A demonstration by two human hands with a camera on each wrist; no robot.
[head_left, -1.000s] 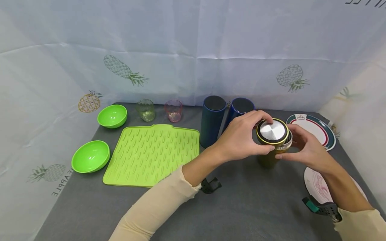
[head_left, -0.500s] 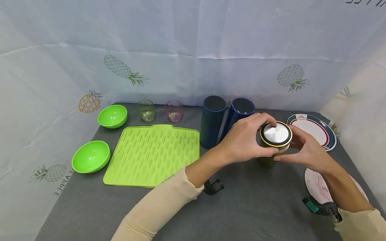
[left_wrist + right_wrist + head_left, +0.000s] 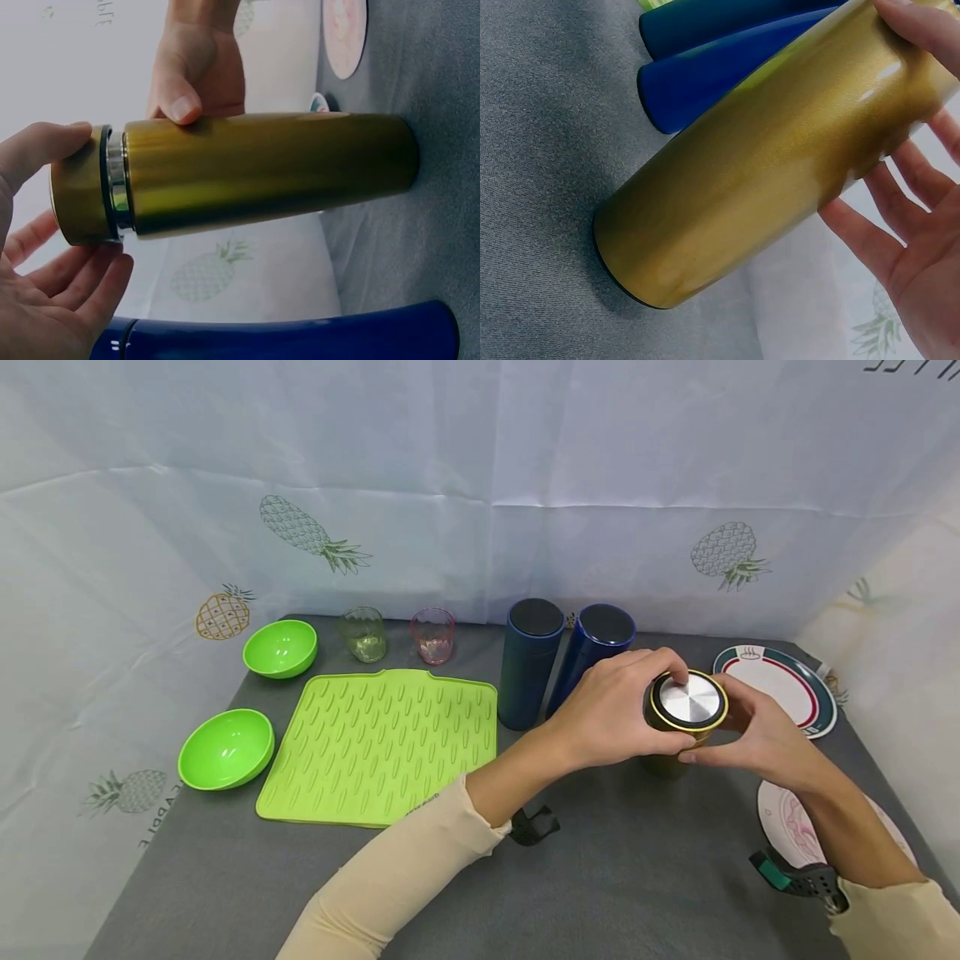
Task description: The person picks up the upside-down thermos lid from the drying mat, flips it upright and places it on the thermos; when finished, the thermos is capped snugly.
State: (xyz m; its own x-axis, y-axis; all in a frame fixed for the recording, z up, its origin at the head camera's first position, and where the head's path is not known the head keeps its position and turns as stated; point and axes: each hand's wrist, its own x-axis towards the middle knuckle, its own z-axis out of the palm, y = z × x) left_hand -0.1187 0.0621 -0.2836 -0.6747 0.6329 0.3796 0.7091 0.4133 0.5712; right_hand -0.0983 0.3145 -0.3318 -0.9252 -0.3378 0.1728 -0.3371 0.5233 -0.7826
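Since earlier, the lid has shifted right, over the flask; my left hand pinches it, my right hand clasps the flask, upright on the table. Only the left wrist view shows the steel neck.

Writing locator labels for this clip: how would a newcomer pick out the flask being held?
On the grey table, right of the green mat, two bluish flasks stand side by side. To their right in the head view is the held flask, left hand on its lid, right hand just below. Unlike its bluish neighbours, it is gold.
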